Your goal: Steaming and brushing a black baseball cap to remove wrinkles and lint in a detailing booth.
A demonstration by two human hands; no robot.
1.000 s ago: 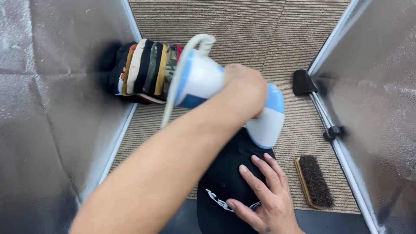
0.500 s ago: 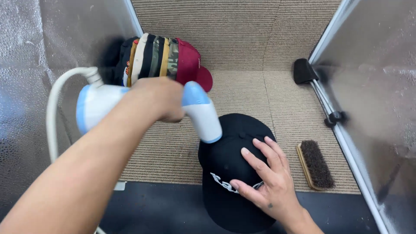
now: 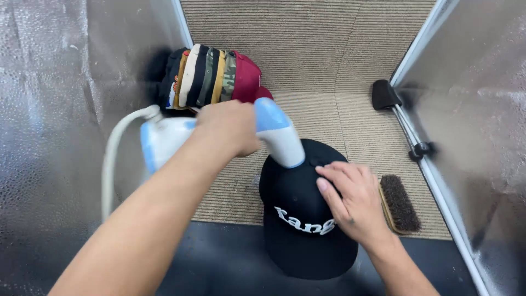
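Since a moment ago we have swung the steamer (image 3: 219, 137) back across from the left of the frame, and its pale blue nozzle now presses down on the crown of the black cap (image 3: 304, 214) at lower centre. By our reading, the steaming has moved onto the top panels of the crown.

Our left hand (image 3: 227, 129) is wrapped tight around the steamer's handle; the steamer is smooth white and light blue plastic, and a thick pale hose (image 3: 112, 164) loops off its back end towards the left. Our right hand (image 3: 350, 200) lies flat with fingers spread narrowly on the right side of the cap, gripping nothing, only steadying it.

The cap is matte cloth, rounded, with white stitched lettering on the front. It sits half on ribbed beige carpet (image 3: 307, 55), half on a dark strip below. A stack of caps (image 3: 211, 77) in many colours stands at upper left, a stiff-bristled wooden brush (image 3: 399, 203) just right of our hand. Crinkled silver foil panels (image 3: 49, 98) wall both sides.
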